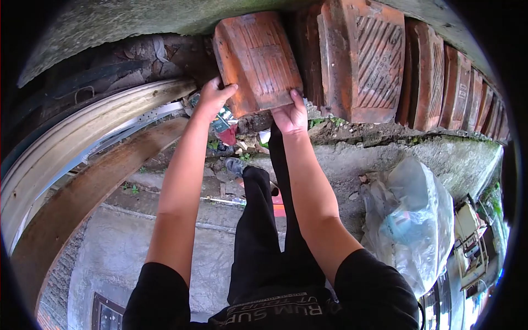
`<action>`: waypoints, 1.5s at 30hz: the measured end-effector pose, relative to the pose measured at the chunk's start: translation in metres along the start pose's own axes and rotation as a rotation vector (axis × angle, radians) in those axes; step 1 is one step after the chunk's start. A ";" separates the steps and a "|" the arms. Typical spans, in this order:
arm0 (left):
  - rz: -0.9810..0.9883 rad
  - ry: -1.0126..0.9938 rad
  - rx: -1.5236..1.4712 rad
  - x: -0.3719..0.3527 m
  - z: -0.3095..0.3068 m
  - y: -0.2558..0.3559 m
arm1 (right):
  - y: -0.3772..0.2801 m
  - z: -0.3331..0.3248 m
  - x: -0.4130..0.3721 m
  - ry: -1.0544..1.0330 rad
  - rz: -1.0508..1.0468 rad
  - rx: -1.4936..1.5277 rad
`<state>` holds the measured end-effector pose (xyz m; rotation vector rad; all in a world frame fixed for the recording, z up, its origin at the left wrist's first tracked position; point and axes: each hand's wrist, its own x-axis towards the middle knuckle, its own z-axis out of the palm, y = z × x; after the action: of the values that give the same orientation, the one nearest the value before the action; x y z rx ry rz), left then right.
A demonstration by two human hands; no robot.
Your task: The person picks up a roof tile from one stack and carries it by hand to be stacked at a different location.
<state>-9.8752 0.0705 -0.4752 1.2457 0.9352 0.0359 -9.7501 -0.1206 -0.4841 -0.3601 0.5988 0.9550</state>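
Both my hands hold one orange clay roof tile (261,63) with ridged grooves, tilted in front of me at the wall's foot. My left hand (213,98) grips its lower left edge, thumb on top. At the lower right corner, my right hand (291,114) has its thumb over the face and its fingers underneath, partly hidden. Right beside the held tile stands a row of similar clay tiles (377,63), leaning in stacks along the wall. A crumpled green packet (224,120) lies below my left hand.
A mossy concrete wall (137,22) runs along the top. Long boards, including a brown wooden plank (93,190), lie to the left. A large clear plastic bag (410,220) with things inside rests on the concrete at right. Small weeds and rubble edge the ground near my feet.
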 end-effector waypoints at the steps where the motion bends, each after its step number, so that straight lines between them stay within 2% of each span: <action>1: -0.034 0.008 0.000 0.002 -0.001 -0.004 | 0.000 0.002 0.001 0.045 -0.019 -0.014; 4: -0.019 0.029 -0.041 0.010 0.000 -0.009 | 0.001 0.001 0.009 0.101 -0.035 -0.005; 6: 0.003 0.060 0.148 0.014 -0.003 -0.012 | 0.005 -0.003 0.014 0.248 -0.030 -0.005; 8: -0.005 0.048 0.188 0.021 -0.007 -0.013 | 0.010 -0.003 0.017 0.250 -0.084 -0.132; 10: 0.015 0.044 0.348 0.025 -0.012 -0.021 | 0.011 -0.001 0.019 0.323 -0.061 0.074; 12: 0.008 0.060 0.408 0.029 -0.014 -0.024 | 0.016 0.004 0.024 0.340 -0.094 -0.006; 14: -0.005 0.070 0.469 0.028 -0.015 -0.024 | 0.017 0.011 0.024 0.495 -0.090 0.000; 16: 0.158 0.081 0.731 0.030 -0.017 -0.021 | 0.020 0.010 0.026 0.460 -0.120 -0.015; 18: 0.170 0.082 0.758 0.029 -0.015 -0.021 | 0.020 0.014 0.024 0.428 -0.148 -0.032; 20: 0.192 0.087 0.789 0.039 -0.014 -0.020 | 0.020 0.026 0.023 0.484 -0.209 -0.013; 22: 0.293 0.095 0.810 0.043 -0.006 -0.012 | 0.015 0.022 0.025 0.495 -0.199 -0.010; 27: 0.183 0.070 0.719 0.039 0.000 -0.003 | 0.013 0.003 0.037 0.488 -0.249 -0.142; 28: 0.184 0.148 0.646 0.032 0.002 -0.008 | 0.014 -0.002 0.035 0.526 -0.221 -0.139; 30: 0.186 0.231 0.573 0.014 0.003 -0.026 | 0.013 -0.008 0.027 0.560 -0.190 -0.135; 32: 0.163 0.359 0.402 -0.008 -0.005 -0.044 | 0.010 -0.006 0.010 0.608 -0.052 -0.233; 33: 0.056 0.349 0.343 -0.031 -0.005 -0.037 | 0.008 -0.010 0.000 0.644 -0.023 -0.265; 34: 0.006 0.287 0.381 -0.047 -0.018 -0.051 | 0.007 -0.014 -0.010 0.676 0.006 -0.296; 35: -0.122 0.237 0.471 -0.071 -0.027 -0.049 | 0.004 -0.016 -0.022 0.678 0.049 -0.398; 36: -0.084 0.277 0.495 -0.095 -0.035 -0.071 | 0.001 -0.023 -0.036 0.660 0.048 -0.398; 37: -0.131 0.260 0.471 -0.124 -0.040 -0.075 | -0.002 -0.030 -0.050 0.592 0.121 -0.455; 38: -0.248 0.218 0.644 -0.155 -0.041 -0.057 | -0.007 -0.029 -0.063 0.516 0.187 -0.513; 39: -0.286 0.171 0.588 -0.185 -0.047 -0.059 | -0.012 -0.020 -0.079 0.485 0.176 -0.516; 41: -0.192 0.169 0.688 -0.246 -0.070 -0.118 | -0.021 -0.001 -0.122 0.314 0.234 -0.697; 43: -0.375 0.111 0.449 -0.309 -0.074 -0.099 | -0.039 0.006 -0.160 0.265 0.259 -0.711; 45: -0.423 0.116 0.503 -0.370 -0.085 -0.103 | -0.057 0.021 -0.204 0.286 0.215 -0.847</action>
<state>-10.2120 -0.0845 -0.3450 1.4859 1.3454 -0.4926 -9.7840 -0.2728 -0.3389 -1.2207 0.4682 1.3541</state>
